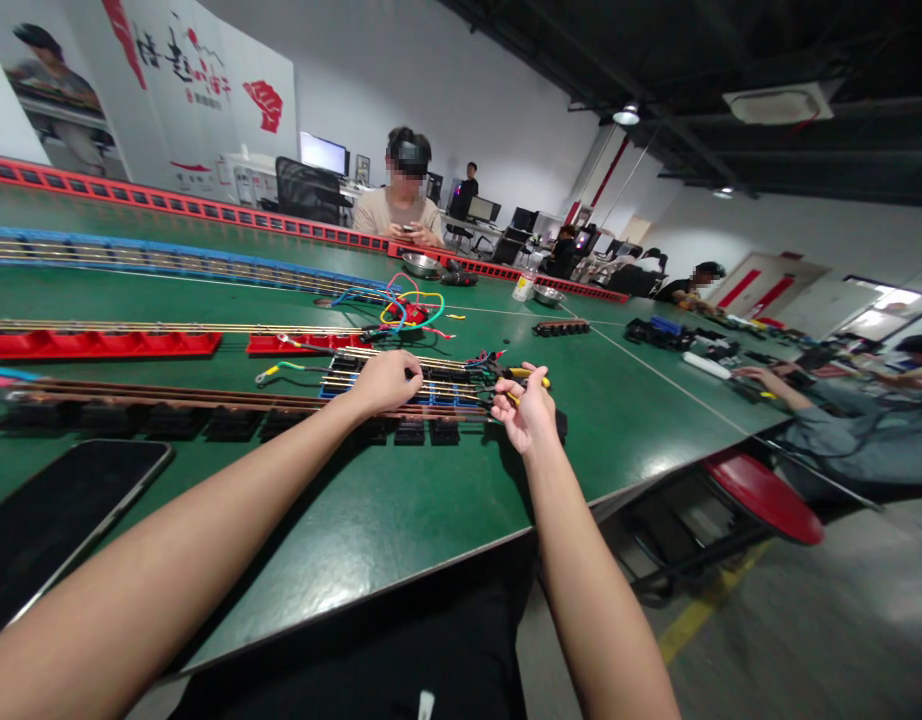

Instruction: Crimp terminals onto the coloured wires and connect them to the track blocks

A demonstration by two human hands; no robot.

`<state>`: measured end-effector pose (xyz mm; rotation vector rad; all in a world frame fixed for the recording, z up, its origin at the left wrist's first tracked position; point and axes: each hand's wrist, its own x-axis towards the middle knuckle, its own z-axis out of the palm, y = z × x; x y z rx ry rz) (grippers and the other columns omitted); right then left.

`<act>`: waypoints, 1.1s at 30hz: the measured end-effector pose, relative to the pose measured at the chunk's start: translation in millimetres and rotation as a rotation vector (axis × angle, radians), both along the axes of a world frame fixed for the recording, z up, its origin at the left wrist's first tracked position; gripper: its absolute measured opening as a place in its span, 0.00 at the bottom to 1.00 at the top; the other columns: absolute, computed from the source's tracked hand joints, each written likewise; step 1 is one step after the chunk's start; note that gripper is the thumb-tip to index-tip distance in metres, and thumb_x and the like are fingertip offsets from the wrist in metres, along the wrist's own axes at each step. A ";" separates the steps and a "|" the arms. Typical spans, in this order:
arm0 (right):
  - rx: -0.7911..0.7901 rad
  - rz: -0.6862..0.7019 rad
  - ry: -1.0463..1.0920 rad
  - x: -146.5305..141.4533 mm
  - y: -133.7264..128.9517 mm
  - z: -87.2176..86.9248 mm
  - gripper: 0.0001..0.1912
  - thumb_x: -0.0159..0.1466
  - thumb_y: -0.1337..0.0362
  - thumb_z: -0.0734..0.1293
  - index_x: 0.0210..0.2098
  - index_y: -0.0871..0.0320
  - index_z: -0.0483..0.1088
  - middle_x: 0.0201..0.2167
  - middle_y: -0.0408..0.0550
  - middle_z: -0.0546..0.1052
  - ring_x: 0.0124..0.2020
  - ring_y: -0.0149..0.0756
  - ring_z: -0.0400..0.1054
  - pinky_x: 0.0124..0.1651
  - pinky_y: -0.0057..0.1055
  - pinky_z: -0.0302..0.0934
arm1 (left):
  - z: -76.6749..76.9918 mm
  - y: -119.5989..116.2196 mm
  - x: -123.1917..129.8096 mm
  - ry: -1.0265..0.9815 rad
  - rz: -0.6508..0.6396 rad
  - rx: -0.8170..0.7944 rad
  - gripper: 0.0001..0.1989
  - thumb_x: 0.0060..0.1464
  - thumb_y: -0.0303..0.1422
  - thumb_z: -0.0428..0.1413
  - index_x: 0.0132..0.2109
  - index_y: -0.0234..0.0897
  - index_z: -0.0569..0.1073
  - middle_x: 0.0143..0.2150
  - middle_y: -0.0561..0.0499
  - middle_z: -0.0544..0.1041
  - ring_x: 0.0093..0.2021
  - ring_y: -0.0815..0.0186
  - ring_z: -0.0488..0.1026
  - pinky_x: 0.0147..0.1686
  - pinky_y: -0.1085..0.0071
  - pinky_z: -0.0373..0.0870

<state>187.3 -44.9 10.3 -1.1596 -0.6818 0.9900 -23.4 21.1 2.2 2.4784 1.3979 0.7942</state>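
My left hand point(390, 381) rests with curled fingers on a bundle of thin brass-coloured rods point(446, 388) that sit in short blue and black holders. What lies under its fingertips is hidden. At the right end of the bundle, my right hand point(527, 412) is closed around yellow-handled pliers point(515, 399), partly covered by the fingers. Short red and blue wires point(485, 358) stick up close to that end. Left of my left hand, a green wire with a ring terminal point(266, 374) extends from the bundle. Copper-coloured rods point(206, 396) in black holders run along the near side.
A phone point(71, 510) lies on the green table point(401, 500) at the left. Behind are red holders point(116, 345), a long blue strip point(168, 255), coiled coloured wires point(414, 312) and a metal bowl point(422, 264). A person point(401, 205) sits opposite; another person's arm point(776, 385) is right, near a red stool point(765, 497).
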 end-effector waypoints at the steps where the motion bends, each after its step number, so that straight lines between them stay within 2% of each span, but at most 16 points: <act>1: 0.002 0.018 -0.091 -0.6 -1.4 -1.2 0.26 0.66 0.37 0.50 0.52 0.47 0.54 0.20 0.35 0.71 0.15 0.27 0.65 0.18 0.23 0.62 | -0.2 -0.6 0.1 0.006 0.000 0.007 0.12 0.52 0.31 0.51 0.33 0.38 0.79 0.44 0.49 0.81 0.42 0.59 0.77 0.43 0.68 0.70; 3: 0.018 0.033 -0.325 -0.2 -3.8 -4.3 0.28 0.65 0.37 0.51 0.55 0.48 0.55 0.23 0.36 0.73 0.17 0.30 0.69 0.18 0.23 0.62 | -0.9 -1.6 0.4 0.022 0.001 0.031 0.12 0.53 0.32 0.50 0.34 0.38 0.79 0.44 0.48 0.81 0.42 0.58 0.77 0.43 0.67 0.70; 6: 0.037 0.009 -0.711 4.4 -8.0 -7.3 0.29 0.66 0.39 0.53 0.55 0.51 0.59 0.23 0.37 0.73 0.18 0.30 0.70 0.17 0.21 0.59 | -1.4 -2.3 1.0 0.060 0.015 0.066 0.12 0.53 0.32 0.50 0.33 0.38 0.79 0.44 0.47 0.81 0.43 0.58 0.77 0.44 0.66 0.70; 9: 0.053 -0.052 -0.895 11.4 -17.9 -3.0 0.28 0.67 0.41 0.52 0.54 0.53 0.62 0.23 0.39 0.74 0.18 0.30 0.71 0.20 0.22 0.60 | -0.5 -3.2 1.7 0.090 0.026 0.064 0.12 0.53 0.32 0.50 0.33 0.39 0.79 0.44 0.48 0.81 0.43 0.58 0.76 0.44 0.67 0.70; 14: 0.108 -0.060 -0.806 25.9 -59.5 15.4 0.30 0.66 0.39 0.52 0.54 0.54 0.61 0.23 0.41 0.74 0.18 0.32 0.71 0.17 0.23 0.55 | 0.6 -3.8 2.4 0.104 0.023 0.068 0.12 0.53 0.32 0.50 0.33 0.39 0.78 0.44 0.48 0.81 0.42 0.58 0.76 0.43 0.66 0.69; 19: 0.038 0.138 -0.682 39.2 -119.6 26.3 0.29 0.65 0.38 0.55 0.54 0.52 0.61 0.22 0.41 0.72 0.17 0.33 0.69 0.14 0.22 0.51 | -1.8 -1.5 2.3 0.103 0.011 0.068 0.12 0.54 0.32 0.49 0.33 0.38 0.78 0.43 0.47 0.80 0.42 0.58 0.76 0.43 0.67 0.69; 22: -0.015 0.231 -0.646 43.1 -141.3 24.5 0.29 0.65 0.38 0.56 0.54 0.52 0.61 0.22 0.42 0.72 0.17 0.33 0.68 0.14 0.22 0.49 | -3.3 0.0 2.6 0.104 0.010 0.072 0.12 0.54 0.32 0.49 0.33 0.38 0.77 0.42 0.47 0.80 0.42 0.58 0.76 0.43 0.66 0.69; 25: -0.032 0.252 -0.622 45.3 -144.5 16.2 0.28 0.65 0.39 0.56 0.54 0.52 0.60 0.22 0.42 0.72 0.18 0.33 0.68 0.15 0.23 0.51 | -3.9 0.7 3.0 0.104 0.007 0.080 0.12 0.54 0.33 0.49 0.33 0.38 0.77 0.43 0.47 0.80 0.43 0.58 0.76 0.44 0.66 0.69; 28: -0.039 0.233 -0.637 47.4 -137.3 4.7 0.28 0.66 0.40 0.55 0.56 0.52 0.59 0.24 0.42 0.72 0.20 0.33 0.68 0.17 0.24 0.54 | -3.9 0.6 3.2 0.108 -0.002 0.082 0.12 0.54 0.33 0.49 0.33 0.38 0.78 0.43 0.47 0.80 0.43 0.58 0.76 0.44 0.66 0.69; 33: -0.033 0.247 -0.803 49.8 -128.2 -9.7 0.28 0.68 0.41 0.54 0.59 0.51 0.59 0.28 0.43 0.73 0.23 0.33 0.70 0.24 0.28 0.61 | -4.0 0.7 3.6 0.121 -0.010 0.100 0.12 0.55 0.32 0.48 0.34 0.38 0.77 0.43 0.46 0.80 0.43 0.58 0.75 0.45 0.66 0.68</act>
